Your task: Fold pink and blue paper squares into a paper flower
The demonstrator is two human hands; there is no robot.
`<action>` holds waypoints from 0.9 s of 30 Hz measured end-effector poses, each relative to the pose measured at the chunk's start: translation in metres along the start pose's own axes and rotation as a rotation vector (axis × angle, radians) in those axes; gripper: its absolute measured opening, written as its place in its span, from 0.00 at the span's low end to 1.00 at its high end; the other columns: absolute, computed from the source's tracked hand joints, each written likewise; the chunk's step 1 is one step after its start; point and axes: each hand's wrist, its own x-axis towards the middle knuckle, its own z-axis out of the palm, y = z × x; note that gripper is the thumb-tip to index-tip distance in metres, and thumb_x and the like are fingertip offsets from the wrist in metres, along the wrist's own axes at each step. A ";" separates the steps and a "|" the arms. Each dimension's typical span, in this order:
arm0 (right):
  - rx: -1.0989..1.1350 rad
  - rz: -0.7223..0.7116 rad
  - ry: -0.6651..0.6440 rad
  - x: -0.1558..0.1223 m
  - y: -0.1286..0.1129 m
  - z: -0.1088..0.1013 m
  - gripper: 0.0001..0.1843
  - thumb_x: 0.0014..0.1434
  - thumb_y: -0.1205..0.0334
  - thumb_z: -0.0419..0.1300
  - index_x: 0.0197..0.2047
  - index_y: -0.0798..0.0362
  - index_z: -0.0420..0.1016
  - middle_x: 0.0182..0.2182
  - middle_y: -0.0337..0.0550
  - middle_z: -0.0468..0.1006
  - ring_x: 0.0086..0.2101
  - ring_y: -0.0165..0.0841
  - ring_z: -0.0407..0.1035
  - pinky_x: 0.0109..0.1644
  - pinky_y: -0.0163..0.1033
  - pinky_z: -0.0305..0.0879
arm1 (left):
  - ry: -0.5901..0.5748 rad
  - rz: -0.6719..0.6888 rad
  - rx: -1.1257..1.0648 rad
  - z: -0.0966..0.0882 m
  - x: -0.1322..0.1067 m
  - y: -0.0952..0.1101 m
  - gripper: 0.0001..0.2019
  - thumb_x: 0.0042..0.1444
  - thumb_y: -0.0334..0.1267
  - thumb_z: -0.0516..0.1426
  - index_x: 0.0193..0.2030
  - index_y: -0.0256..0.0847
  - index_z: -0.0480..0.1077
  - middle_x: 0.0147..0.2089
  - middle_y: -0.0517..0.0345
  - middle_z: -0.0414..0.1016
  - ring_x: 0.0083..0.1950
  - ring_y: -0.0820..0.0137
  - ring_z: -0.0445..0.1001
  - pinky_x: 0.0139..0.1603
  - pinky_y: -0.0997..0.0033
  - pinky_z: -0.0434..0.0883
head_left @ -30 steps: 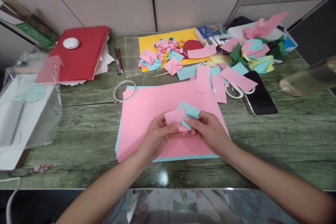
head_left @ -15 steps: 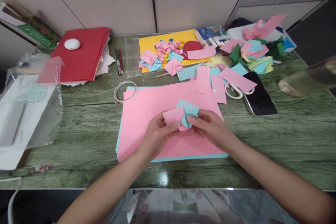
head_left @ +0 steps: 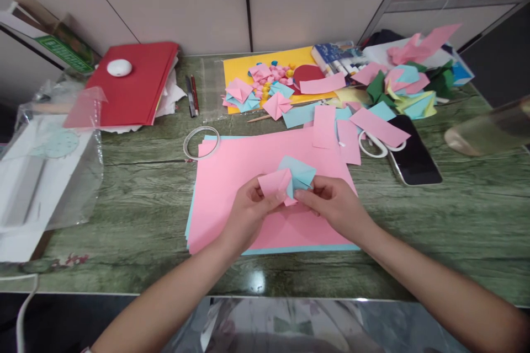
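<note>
Between my two hands is a folded paper piece, part pink (head_left: 274,181) and part light blue (head_left: 298,171), held just above a stack of pink paper sheets (head_left: 232,198). My left hand (head_left: 253,207) pinches the pink side, its thumb on the front. On the blue side, my right hand (head_left: 331,198) grips the lower edge with thumb and fingers. Some fingertips are hidden behind the folds. Blue sheets show along the edges of the pink stack.
A roll of tape (head_left: 201,143) lies at the stack's upper left corner. Behind are folded paper pieces (head_left: 277,105), a yellow sheet (head_left: 236,69) and pink strips (head_left: 324,127). White-handled scissors (head_left: 372,146) and a phone (head_left: 416,154) lie right. A red folder (head_left: 141,88) sits left.
My right thumb and fingers have shifted slightly lower on the blue part, which shows more of its folds. The whole view has slid a little, and my left hand keeps its grip.
</note>
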 end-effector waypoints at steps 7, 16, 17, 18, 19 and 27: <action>0.090 -0.021 -0.035 0.001 -0.001 -0.002 0.09 0.51 0.56 0.60 0.28 0.54 0.70 0.20 0.34 0.66 0.24 0.28 0.60 0.27 0.34 0.57 | -0.016 0.009 0.071 0.000 0.000 0.000 0.11 0.46 0.33 0.63 0.38 0.37 0.71 0.34 0.58 0.71 0.36 0.72 0.69 0.36 0.74 0.70; 0.178 -0.051 -0.029 0.004 0.002 -0.002 0.12 0.48 0.59 0.63 0.37 0.53 0.75 0.34 0.39 0.79 0.36 0.35 0.70 0.40 0.40 0.65 | -0.055 0.076 0.183 -0.001 -0.001 0.001 0.11 0.45 0.32 0.63 0.36 0.37 0.70 0.31 0.60 0.71 0.32 0.74 0.69 0.33 0.76 0.70; 0.177 -0.051 -0.026 0.004 0.002 -0.001 0.11 0.48 0.60 0.63 0.36 0.53 0.75 0.33 0.39 0.79 0.35 0.34 0.70 0.39 0.39 0.66 | -0.059 0.080 0.190 -0.001 -0.001 0.001 0.11 0.45 0.32 0.63 0.36 0.37 0.70 0.30 0.60 0.71 0.32 0.74 0.70 0.33 0.75 0.70; 0.176 -0.054 -0.024 0.004 0.003 -0.001 0.11 0.47 0.60 0.63 0.36 0.53 0.75 0.33 0.39 0.79 0.35 0.34 0.70 0.39 0.39 0.66 | -0.063 0.086 0.201 -0.001 -0.002 0.001 0.10 0.45 0.32 0.63 0.36 0.37 0.70 0.30 0.60 0.72 0.32 0.74 0.70 0.33 0.75 0.70; 0.177 -0.061 -0.021 0.004 0.003 0.000 0.10 0.47 0.60 0.63 0.35 0.53 0.75 0.32 0.39 0.79 0.34 0.34 0.70 0.39 0.39 0.66 | -0.063 0.092 0.214 -0.001 -0.002 0.001 0.10 0.46 0.32 0.63 0.36 0.37 0.70 0.30 0.60 0.72 0.32 0.74 0.70 0.33 0.75 0.69; 0.164 -0.063 0.035 0.001 0.002 0.004 0.07 0.49 0.58 0.62 0.31 0.52 0.74 0.27 0.37 0.75 0.32 0.32 0.67 0.37 0.37 0.64 | -0.021 0.133 0.312 0.000 -0.004 0.001 0.09 0.47 0.34 0.63 0.35 0.37 0.70 0.29 0.62 0.69 0.32 0.76 0.67 0.32 0.78 0.66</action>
